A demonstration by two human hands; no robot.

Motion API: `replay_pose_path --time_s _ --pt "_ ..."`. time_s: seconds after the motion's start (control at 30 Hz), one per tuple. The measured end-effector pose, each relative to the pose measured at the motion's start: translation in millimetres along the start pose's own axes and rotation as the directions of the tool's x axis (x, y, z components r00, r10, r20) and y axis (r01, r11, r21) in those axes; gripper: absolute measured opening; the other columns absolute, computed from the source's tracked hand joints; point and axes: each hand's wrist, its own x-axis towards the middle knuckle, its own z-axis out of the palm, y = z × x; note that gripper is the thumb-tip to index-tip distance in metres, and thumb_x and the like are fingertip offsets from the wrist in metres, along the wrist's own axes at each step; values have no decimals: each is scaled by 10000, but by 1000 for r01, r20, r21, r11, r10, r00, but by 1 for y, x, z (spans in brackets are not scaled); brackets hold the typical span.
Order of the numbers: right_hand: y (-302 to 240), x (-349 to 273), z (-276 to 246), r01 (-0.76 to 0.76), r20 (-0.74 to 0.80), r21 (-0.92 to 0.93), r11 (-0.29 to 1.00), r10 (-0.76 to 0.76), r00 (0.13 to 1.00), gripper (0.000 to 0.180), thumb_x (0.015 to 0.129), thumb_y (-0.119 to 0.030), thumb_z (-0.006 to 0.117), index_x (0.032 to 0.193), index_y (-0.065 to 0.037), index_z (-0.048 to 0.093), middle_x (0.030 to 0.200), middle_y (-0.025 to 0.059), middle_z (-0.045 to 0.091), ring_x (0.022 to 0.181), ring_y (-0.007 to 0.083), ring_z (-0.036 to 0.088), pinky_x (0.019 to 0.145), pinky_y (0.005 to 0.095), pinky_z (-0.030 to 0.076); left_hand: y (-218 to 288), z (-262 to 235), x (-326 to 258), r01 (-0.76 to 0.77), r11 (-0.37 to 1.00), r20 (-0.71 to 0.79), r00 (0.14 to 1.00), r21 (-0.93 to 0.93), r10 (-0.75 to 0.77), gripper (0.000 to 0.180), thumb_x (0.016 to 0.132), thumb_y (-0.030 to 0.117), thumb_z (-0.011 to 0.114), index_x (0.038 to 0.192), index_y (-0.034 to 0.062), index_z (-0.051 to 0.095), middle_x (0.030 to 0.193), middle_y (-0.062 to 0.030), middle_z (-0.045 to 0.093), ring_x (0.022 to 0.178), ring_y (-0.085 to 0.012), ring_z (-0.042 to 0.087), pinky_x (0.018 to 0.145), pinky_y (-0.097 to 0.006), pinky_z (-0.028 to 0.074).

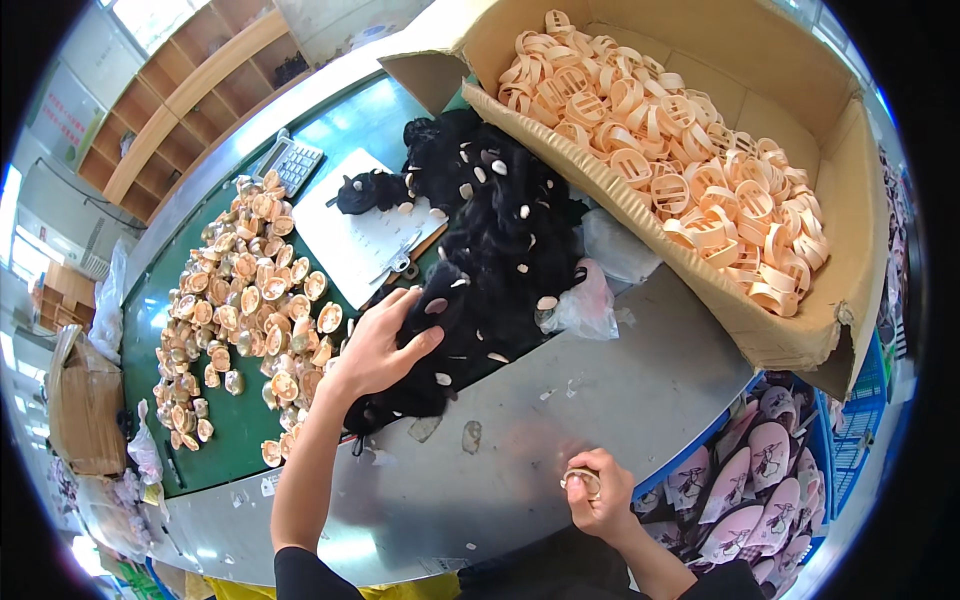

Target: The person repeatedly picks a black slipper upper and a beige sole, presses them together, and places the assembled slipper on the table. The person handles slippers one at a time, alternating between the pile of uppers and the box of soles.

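Note:
My left hand (382, 345) rests at the near left edge of a heap of black plush pieces (490, 235) with small pale and pinkish oval patches. Its thumb stands apart from the fingers, with black plush between them; no firm grip shows. Lower right, over the metal table, my right hand (606, 497) is closed around a small rounded piece (583, 482), beige and brownish-gold, mostly hidden by the fingers. Left of my left hand lies a spread of similar small round half-shells (250, 295), gold outside and peach inside.
A large cardboard box (720, 320) of peach plastic rings (655, 150) stands at the upper right. A clipboard (345, 235) and calculator (290, 160) lie behind the shells. Clear plastic bags (588, 305) sit beside the plush. Pink slipper-shaped pieces (770, 455) fill a blue crate below the table's right edge.

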Motion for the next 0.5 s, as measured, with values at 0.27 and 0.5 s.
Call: replay_pose_path --time_s 0.27,0.5 --pt "-3 5 5 -6 -31 -35 999 5 1000 140 880 -49 630 1017 -21 626 766 78 666 616 192 674 556 300 535 -63 -34 72 39 979 -471 880 201 62 562 925 287 693 1405 57 515 1237 -213 646 1149 -365 638 1000 -443 485" --pt "-14 13 6 12 -8 -128 992 -13 1000 111 831 -38 635 941 -22 645 746 92 666 595 232 676 556 331 542 -87 -33 212 300 894 -359 917 333 -174 1091 769 692 757 1628 318 198 1583 -310 248 1430 -534 319 1071 -702 360"
